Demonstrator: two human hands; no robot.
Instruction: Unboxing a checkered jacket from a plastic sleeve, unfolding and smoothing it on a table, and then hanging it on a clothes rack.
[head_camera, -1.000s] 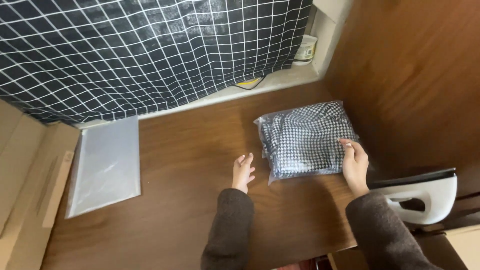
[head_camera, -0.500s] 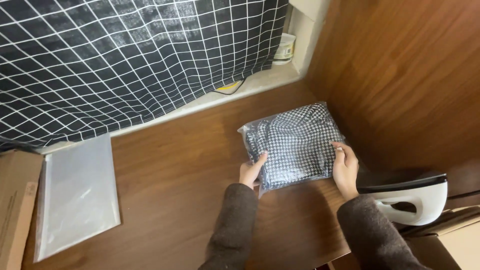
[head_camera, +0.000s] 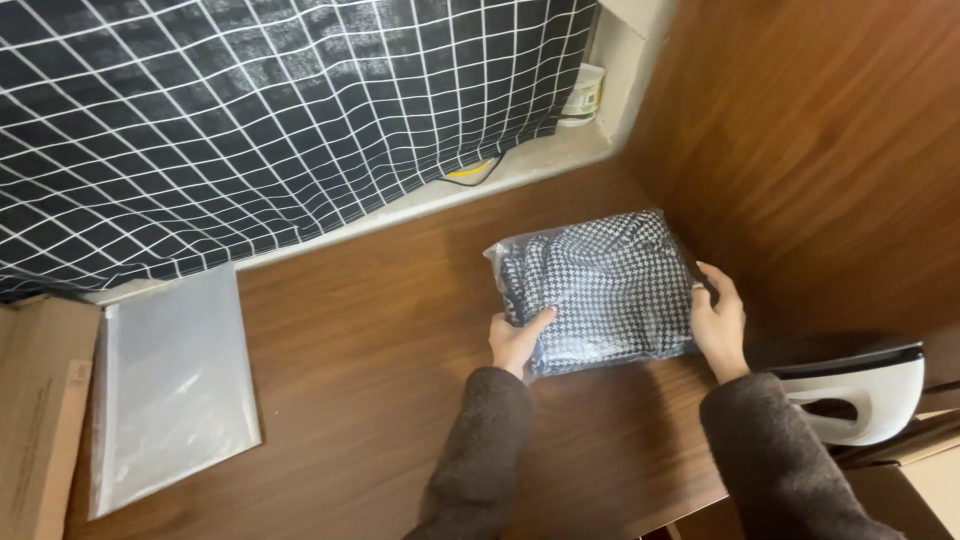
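Far to the left of the fingers, a cardboard box (head_camera: 35, 420) is seen at the table's edge, and just beside it an empty clear plastic bag (head_camera: 170, 385) lies flat on the wooden table (head_camera: 370, 330). A dark curtain with a white grid (head_camera: 250, 110) hangs behind.

The left hand (head_camera: 518, 342) is set against the near-left edge of a clear bag holding a folded houndstooth garment (head_camera: 600, 290); its thumb is laid on top and the other fingers are tucked under, so the edge is pinched. The packed bag lies on the table between the 2 hands, close to the wooden side panel (head_camera: 820, 170). The right hand (head_camera: 720, 322) is pressed to the bag's right edge, with fingers held together and curled over the side; whether anything is pinched there cannot be told.

The bag is judged best handled with even pressure from both sides, so the folded cloth is kept square and the slippery film is not creased or let slide.

Right of the right fingers, a white iron (head_camera: 860, 395) stands near, and contact with it is best avoided
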